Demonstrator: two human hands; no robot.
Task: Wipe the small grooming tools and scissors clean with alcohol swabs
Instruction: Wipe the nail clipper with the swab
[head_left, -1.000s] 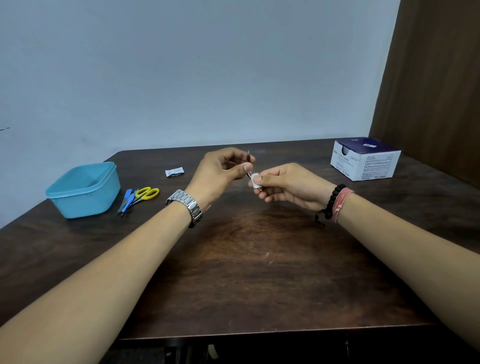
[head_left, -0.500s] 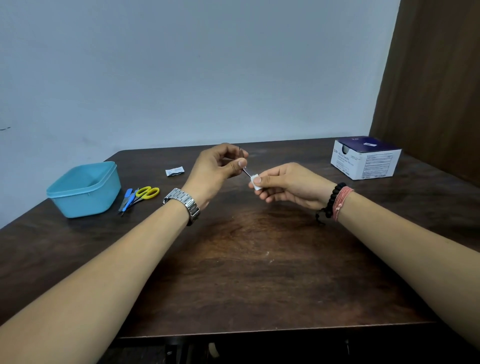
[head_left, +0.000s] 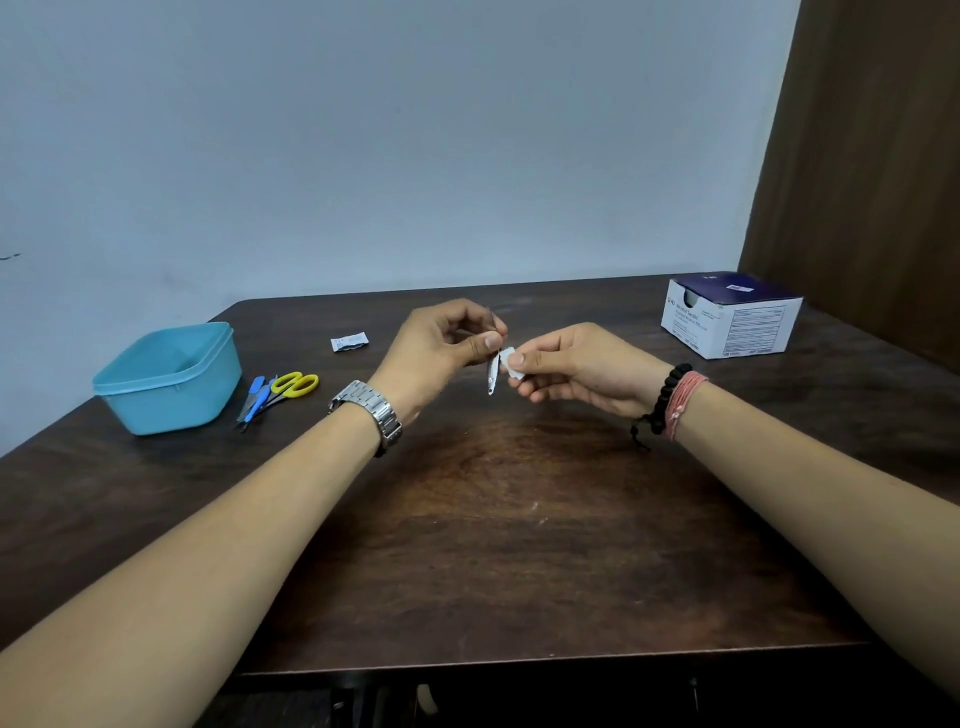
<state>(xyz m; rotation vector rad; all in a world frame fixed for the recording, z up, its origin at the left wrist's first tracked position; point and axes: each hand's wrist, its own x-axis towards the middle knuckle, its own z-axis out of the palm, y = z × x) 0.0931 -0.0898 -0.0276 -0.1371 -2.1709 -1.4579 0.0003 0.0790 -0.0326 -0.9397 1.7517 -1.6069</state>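
Above the dark table (head_left: 519, 545), the left hand (head_left: 441, 348) pinches what appears to be a slim metal grooming tool (head_left: 492, 373) by its upper end; the right hand (head_left: 571, 369) grips 1 white swab (head_left: 508, 362) against it. Light, rigid, likely slippery when wet.

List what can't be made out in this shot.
Head view only:
- Small metal tool: its upper part is hidden by the left hand; too small to identify.
- White swab: mostly covered by the right hand.
- Box: print too small to read.
- Blue tools beside the yellow scissors: overlapping, type unclear.
- Blue tub: contents hidden by its wall.
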